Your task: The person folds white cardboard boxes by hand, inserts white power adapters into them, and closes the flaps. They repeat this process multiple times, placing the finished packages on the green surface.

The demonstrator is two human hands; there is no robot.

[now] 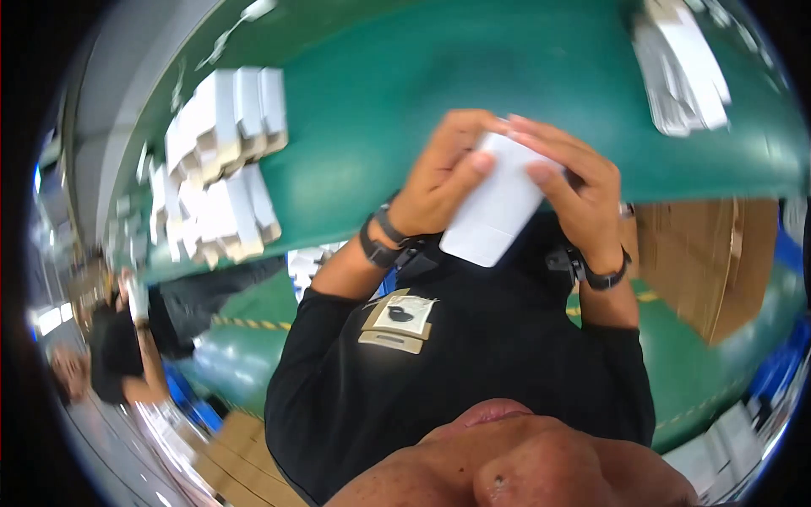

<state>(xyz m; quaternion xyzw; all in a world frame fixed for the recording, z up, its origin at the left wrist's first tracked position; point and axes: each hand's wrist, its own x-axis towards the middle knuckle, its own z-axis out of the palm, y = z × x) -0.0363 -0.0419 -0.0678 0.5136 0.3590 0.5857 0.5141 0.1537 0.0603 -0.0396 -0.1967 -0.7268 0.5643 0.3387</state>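
Although the fisheye bends everything toward the rim, the layout reads clearly from left to right. At the far left a stack of white cartons (221,160) lies on the green bench (405,76). Right of it, the left hand (439,182) curls around the upper left edge of a small white box (498,203), thumb pressed on its face. The box is held in the air between both hands, above the dark shirt and just in front of the bench edge. The right hand (574,190) closes over its upper right corner, fingers spread across the top. Judging by its look, the box is light, thin card: stiff along the folds, easily dented on the flat faces, a little slick. Hold it by edges and corners. Further right lie flat white blanks (684,68).
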